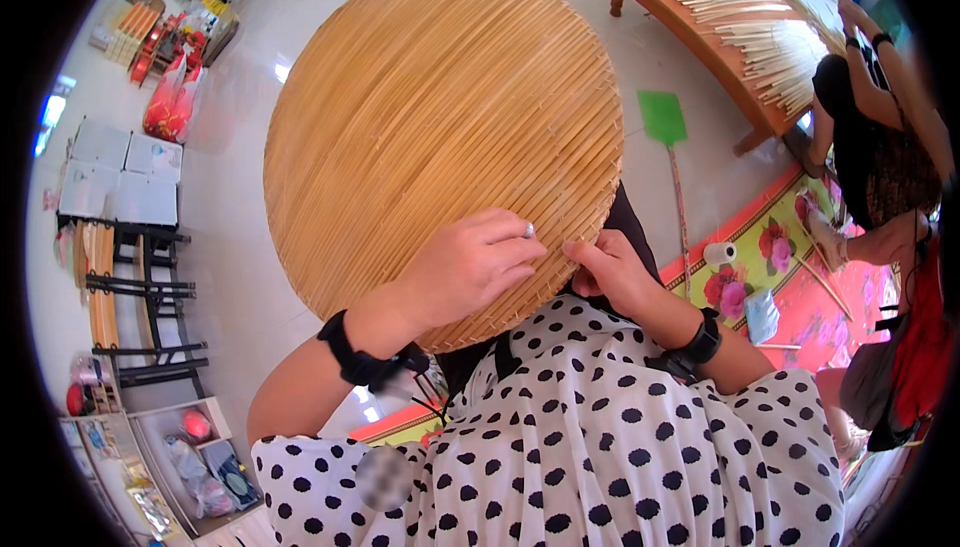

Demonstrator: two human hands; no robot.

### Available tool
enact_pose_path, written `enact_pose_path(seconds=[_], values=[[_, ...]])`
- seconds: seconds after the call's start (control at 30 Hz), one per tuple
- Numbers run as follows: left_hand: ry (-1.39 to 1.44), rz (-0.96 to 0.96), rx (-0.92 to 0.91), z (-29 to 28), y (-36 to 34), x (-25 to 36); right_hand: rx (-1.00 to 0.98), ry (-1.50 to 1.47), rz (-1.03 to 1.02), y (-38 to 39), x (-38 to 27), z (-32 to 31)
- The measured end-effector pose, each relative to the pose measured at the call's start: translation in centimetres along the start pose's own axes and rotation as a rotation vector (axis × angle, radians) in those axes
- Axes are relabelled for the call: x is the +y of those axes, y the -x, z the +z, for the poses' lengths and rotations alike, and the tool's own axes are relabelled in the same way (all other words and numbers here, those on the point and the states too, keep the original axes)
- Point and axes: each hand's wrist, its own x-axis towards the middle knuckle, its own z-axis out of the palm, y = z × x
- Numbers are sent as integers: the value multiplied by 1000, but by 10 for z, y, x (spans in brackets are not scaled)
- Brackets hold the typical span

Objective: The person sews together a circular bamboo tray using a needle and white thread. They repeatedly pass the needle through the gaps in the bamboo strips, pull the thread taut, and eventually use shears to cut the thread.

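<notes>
A large round mat of bamboo strips (430, 137), stitched along its rim, lies tilted over my lap. My left hand (475, 267) rests on its lower right part, fingers apart and slightly bent, with a ring on one; its thumb is hidden. At the lower right rim, my right hand (615, 272) pinches the edge, thumb on top and the other fingers curled at or under the rim. Whether a thread or needle is between those fingers is too small to make out. Both wrists wear black bands.
Right of the mat are a green fly swatter (663, 119), a white roll (719, 253) and a flowered floor mat (775, 247). Thin strips lie on a wooden table (690, 42). Other people sit at right. Folded black-legged stools (150, 287) and white boxes (125, 172) stand left.
</notes>
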Motion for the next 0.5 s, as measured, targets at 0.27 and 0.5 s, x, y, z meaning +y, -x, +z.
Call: enact_pose_path(seconds=[0.27, 0.5], values=[[-158, 360, -25, 23, -31, -15, 15, -100, 49, 7, 4, -10], [-245, 515, -30, 30, -46, -20, -62, -5, 76, 7, -1, -18]])
